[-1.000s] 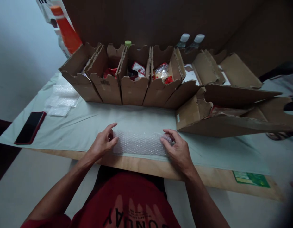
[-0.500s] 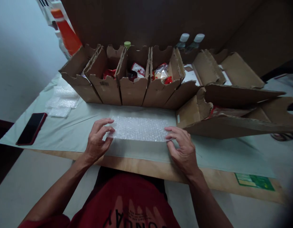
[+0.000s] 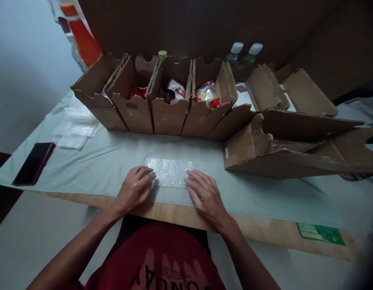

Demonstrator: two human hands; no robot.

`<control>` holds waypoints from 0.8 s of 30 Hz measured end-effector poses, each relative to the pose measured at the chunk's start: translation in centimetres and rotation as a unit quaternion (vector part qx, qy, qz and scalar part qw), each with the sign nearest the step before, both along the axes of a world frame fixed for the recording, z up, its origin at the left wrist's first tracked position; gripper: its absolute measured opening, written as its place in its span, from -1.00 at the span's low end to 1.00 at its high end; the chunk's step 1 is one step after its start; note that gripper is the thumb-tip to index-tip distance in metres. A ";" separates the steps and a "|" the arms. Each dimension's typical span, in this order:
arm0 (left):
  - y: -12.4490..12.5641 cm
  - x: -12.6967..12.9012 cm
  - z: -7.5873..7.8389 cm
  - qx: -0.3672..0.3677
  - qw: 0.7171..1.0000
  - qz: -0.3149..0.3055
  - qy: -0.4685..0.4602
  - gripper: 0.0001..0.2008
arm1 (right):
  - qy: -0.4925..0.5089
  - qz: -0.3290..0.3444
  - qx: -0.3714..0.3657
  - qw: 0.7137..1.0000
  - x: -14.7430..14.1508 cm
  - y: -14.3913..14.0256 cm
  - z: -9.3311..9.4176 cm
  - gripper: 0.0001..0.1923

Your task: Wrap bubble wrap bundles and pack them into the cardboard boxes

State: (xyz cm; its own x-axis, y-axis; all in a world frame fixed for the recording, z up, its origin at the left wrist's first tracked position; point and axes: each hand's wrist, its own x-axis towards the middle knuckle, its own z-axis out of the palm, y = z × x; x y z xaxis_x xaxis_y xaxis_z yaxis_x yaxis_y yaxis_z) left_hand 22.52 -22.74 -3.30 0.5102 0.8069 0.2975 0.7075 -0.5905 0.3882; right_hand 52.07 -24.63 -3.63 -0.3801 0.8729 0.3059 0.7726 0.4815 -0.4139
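Note:
A folded piece of clear bubble wrap (image 3: 174,171) lies flat on the pale green cloth (image 3: 114,161) near the table's front edge. My left hand (image 3: 135,188) rests palm down on its near left corner, fingers spread. My right hand (image 3: 204,196) presses flat on its near right edge. Neither hand grips it; both lie on top.
A row of open cardboard boxes (image 3: 162,100) with packets inside stands behind the wrap. A larger box (image 3: 283,145) lies tipped at right. More bubble wrap pieces (image 3: 74,129) and a dark phone (image 3: 32,163) lie at left. An orange bottle (image 3: 80,36) is at back left.
The bubble wrap was spread wider, then folded to a shorter piece. Both hands moved inward and now press down flat on it.

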 end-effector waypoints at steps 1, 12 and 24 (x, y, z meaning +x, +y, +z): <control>0.2 0.3 -0.1 -0.012 1.000 -0.002 0.017 -0.73 | -0.009 0.022 -0.010 1.000 -0.7 0.2 -0.1 -0.71; 0.7 0.1 -0.4 -0.041 0.996 -0.011 0.081 -0.74 | -0.029 -0.101 -0.006 0.994 5.9 0.3 -0.7 -0.68; 0.4 0.6 -0.3 0.073 0.994 -0.020 0.080 -0.84 | 0.033 -0.093 -0.018 0.995 2.9 2.9 -1.7 -0.84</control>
